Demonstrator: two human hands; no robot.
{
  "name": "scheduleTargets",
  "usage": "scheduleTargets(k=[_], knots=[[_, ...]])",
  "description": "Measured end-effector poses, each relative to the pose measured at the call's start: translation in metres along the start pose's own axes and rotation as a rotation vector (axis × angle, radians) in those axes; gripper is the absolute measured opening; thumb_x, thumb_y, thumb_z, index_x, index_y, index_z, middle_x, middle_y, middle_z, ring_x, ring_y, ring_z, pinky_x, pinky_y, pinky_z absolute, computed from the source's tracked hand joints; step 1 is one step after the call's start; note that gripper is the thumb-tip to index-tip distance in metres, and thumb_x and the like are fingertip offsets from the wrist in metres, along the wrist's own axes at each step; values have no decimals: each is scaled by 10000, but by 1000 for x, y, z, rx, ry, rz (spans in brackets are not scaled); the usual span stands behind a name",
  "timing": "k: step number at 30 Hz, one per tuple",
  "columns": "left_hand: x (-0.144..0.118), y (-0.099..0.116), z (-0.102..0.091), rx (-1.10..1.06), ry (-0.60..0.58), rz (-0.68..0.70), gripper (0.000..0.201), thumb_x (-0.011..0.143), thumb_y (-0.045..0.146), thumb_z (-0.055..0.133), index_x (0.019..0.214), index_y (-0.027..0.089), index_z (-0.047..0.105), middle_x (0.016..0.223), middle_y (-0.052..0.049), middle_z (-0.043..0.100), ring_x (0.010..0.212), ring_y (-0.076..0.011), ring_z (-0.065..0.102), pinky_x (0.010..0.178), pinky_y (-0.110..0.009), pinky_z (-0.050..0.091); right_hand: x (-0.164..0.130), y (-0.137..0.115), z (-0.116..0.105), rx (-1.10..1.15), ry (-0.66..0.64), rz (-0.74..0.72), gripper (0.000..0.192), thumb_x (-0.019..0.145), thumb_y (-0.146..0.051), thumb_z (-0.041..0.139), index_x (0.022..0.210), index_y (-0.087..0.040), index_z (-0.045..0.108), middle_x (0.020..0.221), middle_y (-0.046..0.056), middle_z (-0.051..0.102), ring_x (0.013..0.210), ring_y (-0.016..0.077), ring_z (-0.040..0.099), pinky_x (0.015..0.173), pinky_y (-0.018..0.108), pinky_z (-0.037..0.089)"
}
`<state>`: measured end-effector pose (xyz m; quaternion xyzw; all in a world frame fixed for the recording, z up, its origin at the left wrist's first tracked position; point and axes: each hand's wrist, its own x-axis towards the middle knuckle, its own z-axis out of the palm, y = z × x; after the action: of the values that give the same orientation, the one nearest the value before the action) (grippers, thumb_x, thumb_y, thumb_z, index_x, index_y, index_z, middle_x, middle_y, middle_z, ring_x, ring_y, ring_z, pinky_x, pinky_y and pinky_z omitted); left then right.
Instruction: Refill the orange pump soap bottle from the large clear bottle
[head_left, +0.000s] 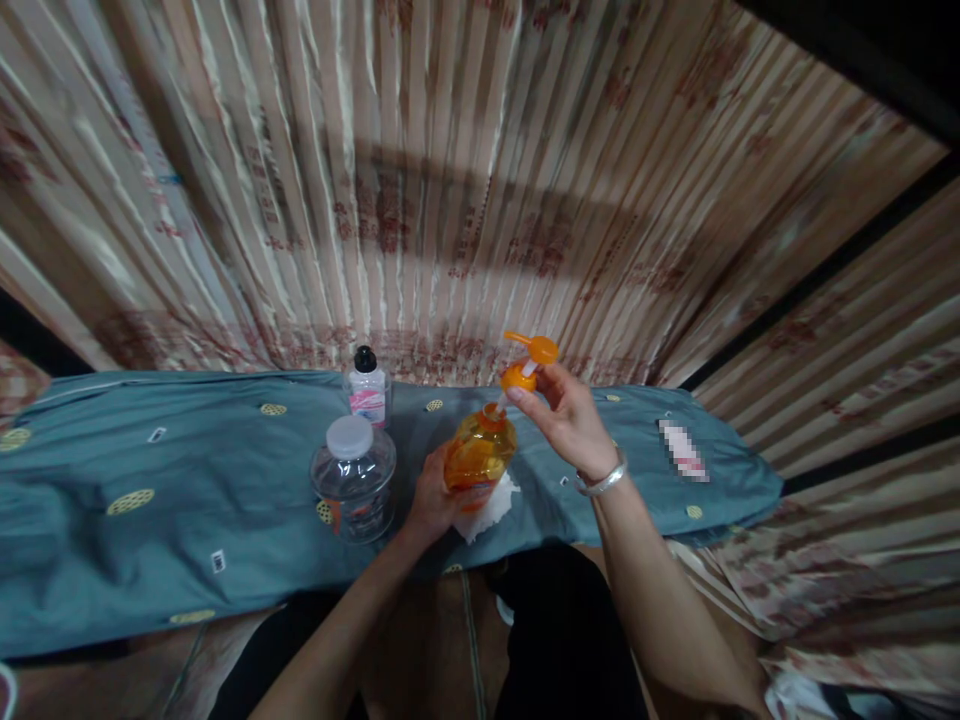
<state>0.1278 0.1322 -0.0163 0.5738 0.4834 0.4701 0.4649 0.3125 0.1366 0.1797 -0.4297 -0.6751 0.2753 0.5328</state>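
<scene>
My left hand (437,497) is wrapped round the side of an amber see-through bottle (480,452), which leans a little to the right. An orange pump head (520,375) is pinched in my right hand (564,410) just above the bottle's mouth. Its collar is apart from the neck, and the pale tube runs down into the opening. Beneath the bottle lies a crumpled white tissue (491,512). Left of my left hand stands a clear round jar (352,490) with a white lid. Behind the jar is a smaller bottle (367,395) with a black cap and pink label.
A teal patterned cloth (247,480) covers the narrow surface. A blurred-out pinkish flat object (682,450) lies at its right. Pleated curtains (450,200) hang close behind and on the right, with a dark bar (825,280) crossing there.
</scene>
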Motion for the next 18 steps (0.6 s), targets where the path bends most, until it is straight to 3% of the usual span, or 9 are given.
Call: scheduleTargets(k=[5,9,14,18], knots=[[-1,3,-3,-11,-8,21,833,653,469,1007,1382,215,692,1370,-133,748,1317,-367,689,1191,-641,504,20,-17,-18,41,-13,-53,598,832,-805,880,1055,-269,739,1043,31,808,1000,243,789,934,387,666],[-1,7,-1,-31,18,2,854,580,499,1005,1336,235,709,1314,-122,768,1284,-386,708,1164,-610,526,33,-28,-23,-67,81,-156,610,832,-830,863,977,-255,724,947,14,770,928,225,763,938,384,653],[0,7,1,-38,38,-7,870,555,497,985,1336,234,706,1321,-125,773,1305,-407,707,1183,-602,514,31,-40,-21,-48,105,-229,574,876,-805,846,1020,-262,731,1006,21,786,961,229,775,936,385,653],[1,6,0,-31,45,-15,832,545,470,991,1297,228,729,1315,-127,781,1308,-420,709,1183,-586,521,29,-45,-40,-80,221,-268,560,848,-785,885,986,-261,743,901,1,773,837,207,759,811,353,645]])
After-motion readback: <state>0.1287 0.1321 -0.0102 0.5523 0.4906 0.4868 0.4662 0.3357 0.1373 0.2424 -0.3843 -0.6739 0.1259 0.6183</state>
